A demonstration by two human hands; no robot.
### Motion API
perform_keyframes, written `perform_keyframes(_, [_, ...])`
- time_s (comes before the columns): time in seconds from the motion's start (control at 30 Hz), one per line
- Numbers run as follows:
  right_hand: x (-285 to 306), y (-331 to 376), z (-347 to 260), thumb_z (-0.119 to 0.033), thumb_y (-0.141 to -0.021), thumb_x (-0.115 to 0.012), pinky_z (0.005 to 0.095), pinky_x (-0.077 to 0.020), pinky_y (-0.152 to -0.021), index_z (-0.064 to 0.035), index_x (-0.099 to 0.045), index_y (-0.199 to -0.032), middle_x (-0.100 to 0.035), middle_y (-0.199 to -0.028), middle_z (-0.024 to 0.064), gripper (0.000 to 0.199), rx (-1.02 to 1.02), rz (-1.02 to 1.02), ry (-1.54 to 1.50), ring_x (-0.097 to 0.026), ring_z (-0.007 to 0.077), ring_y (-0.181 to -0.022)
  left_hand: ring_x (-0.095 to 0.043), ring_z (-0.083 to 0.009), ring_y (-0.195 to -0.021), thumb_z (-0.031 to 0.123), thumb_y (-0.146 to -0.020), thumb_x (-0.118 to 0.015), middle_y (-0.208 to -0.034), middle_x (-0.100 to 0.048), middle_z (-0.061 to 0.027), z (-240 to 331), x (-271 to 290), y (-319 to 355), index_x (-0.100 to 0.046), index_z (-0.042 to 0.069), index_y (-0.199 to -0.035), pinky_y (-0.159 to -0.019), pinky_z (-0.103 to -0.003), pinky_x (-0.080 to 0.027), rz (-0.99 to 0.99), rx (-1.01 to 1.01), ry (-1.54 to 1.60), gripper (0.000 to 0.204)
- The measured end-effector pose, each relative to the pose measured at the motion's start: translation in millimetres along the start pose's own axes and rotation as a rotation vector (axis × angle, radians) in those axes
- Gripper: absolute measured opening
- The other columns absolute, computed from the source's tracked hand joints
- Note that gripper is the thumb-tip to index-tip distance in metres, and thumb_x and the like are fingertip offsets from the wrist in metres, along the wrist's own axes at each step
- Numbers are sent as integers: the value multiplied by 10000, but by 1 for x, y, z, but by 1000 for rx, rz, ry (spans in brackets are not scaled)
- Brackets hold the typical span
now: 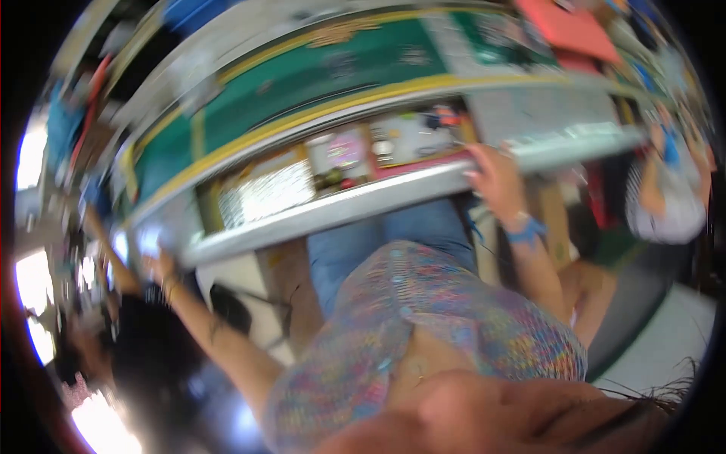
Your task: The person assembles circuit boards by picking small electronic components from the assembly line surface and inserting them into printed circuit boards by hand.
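Note:
The picture is blurred by motion. A long shallow drawer (333,210) stands pulled out from under a table topped with a green cutting mat (318,76). Inside lie papers, small boxes and a pink card. My right hand (491,180), with a blue band on its wrist, rests on the right end of the drawer's pale front edge, fingers curled over it. My left hand (157,266) reaches to the left end of that edge; its grip is too blurred to read. My multicoloured knit top (423,325) and blue jeans (393,238) fill the lower middle.
Another person in a pale top (669,189) stands at the right by the table end. A dark blurred shape (147,356) sits at the lower left. Red-orange sheets (567,26) lie on the table's far right. Bright windows glare along the left rim.

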State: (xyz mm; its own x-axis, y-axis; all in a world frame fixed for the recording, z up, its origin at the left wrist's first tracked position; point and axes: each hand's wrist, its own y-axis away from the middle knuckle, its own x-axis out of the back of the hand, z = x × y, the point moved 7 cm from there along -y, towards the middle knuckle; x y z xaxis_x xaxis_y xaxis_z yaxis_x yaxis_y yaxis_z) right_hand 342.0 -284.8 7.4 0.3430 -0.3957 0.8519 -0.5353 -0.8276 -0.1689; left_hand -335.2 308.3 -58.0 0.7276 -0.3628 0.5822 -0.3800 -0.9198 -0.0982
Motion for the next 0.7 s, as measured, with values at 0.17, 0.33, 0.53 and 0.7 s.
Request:
perform_keyframes(0.17, [25,21,33,-149,-836,-545,487,-186,-1099,-60,-504,-1244,-569,-1196,139,420,-99,20,178,-518,301,-1123,-352,-374,-1299,672,-812,-440,-1400,-360,-244,45,117,-6,-365,-47,-1350,-1051,-453,-310,-281,450,879,901])
perform_keyframes(0.33, [31,18,43,-170,-902,-496,465,-191,-1105,-60,-495,-1249,-556,-1220,115,364,-61,19,254,-507,281,-1141,-209,-341,-1381,732,-832,-285,-1473,-293,-148,39,129,19,-327,1,-1393,-1081,-539,-198,-379,450,855,923])
perform_keyframes(0.53, [26,-14,3,-173,-905,-502,478,-231,-1082,-57,-509,-1222,-575,-1174,106,338,81,49,204,-519,295,-1104,-210,-330,-1380,705,-846,-308,-1461,-304,-168,51,153,28,-332,-31,-1378,-1094,-512,-193,-341,401,961,909])
perform_keyframes(0.7, [15,-47,-39,-197,-899,-517,461,-265,-1070,-50,-532,-1184,-604,-1066,97,320,222,21,146,-544,283,-1036,-184,-349,-1384,705,-846,-311,-1471,-275,-181,58,165,28,-324,-29,-1384,-1105,-500,-171,-284,400,940,910])
